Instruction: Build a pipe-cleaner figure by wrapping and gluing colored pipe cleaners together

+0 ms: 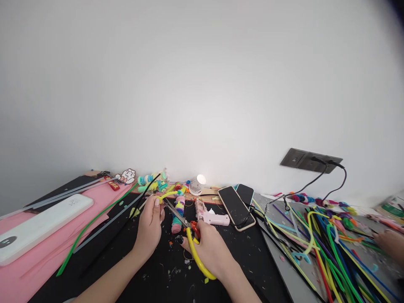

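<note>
My left hand (151,219) pinches a yellow pipe cleaner (170,194), whose free end points right. In my right hand (210,248) is a pair of scissors (176,214) with metal blades and yellow and orange handles. The blade tips reach up to the pipe cleaner beside my left fingers; whether they touch it I cannot tell. Between my hands lies a stick (178,213) wrapped in bands of coloured fuzzy pipe cleaner. Just beyond my right hand rests a pink glue gun (214,218).
Two phones (236,208) lie right of the glue gun, and a paper cup (198,185) leans by the wall. A white bar-shaped device (47,227) rests on pink sheets (97,206) at left. Many pipe cleaners (328,252) cover the right side, near another person's hand (391,244).
</note>
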A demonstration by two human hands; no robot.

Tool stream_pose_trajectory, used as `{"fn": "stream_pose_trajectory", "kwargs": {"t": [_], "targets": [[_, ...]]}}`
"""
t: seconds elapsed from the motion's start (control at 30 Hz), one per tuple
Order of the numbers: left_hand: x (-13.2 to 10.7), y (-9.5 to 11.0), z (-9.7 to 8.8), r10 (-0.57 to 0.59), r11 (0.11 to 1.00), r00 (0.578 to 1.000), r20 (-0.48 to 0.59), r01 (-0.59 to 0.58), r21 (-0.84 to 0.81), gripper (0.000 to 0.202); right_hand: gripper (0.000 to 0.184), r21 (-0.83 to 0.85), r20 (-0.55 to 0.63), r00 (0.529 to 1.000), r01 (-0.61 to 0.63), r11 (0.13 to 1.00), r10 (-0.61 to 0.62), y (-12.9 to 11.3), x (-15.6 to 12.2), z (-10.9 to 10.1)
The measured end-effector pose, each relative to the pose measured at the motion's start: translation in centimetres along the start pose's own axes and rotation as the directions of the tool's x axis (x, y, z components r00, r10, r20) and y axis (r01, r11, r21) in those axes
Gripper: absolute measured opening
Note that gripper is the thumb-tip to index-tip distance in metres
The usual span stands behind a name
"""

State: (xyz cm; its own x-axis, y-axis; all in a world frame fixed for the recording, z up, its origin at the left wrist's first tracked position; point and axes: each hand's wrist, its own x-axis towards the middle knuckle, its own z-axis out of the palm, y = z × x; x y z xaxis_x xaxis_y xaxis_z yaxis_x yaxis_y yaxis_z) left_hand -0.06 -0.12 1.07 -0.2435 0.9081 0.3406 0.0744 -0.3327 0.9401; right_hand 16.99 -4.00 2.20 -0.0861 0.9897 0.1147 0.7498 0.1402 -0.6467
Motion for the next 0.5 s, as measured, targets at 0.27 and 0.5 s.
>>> {"fn": "stream_pose_trajectory", "kwargs": {"t": [0.27, 0.5], "targets": [[-0.9, -0.3, 0.7, -0.036, 0.999, 0.994, 0.100, 0.037, -0.008, 0.032, 0.032, -0.051, -0.047, 0.999, -0.009, 0.999, 0.007, -0.6, 0.0, 1.0], [-1.4, -0.7, 0.9, -0.060, 0.998, 0.986, 0.154, 0.057, 0.019, 0.032, 0.033, -0.101, -0.054, 0.998, -0.042, 0.994, 0.037, -1.0, -0.1, 1.1]]}}
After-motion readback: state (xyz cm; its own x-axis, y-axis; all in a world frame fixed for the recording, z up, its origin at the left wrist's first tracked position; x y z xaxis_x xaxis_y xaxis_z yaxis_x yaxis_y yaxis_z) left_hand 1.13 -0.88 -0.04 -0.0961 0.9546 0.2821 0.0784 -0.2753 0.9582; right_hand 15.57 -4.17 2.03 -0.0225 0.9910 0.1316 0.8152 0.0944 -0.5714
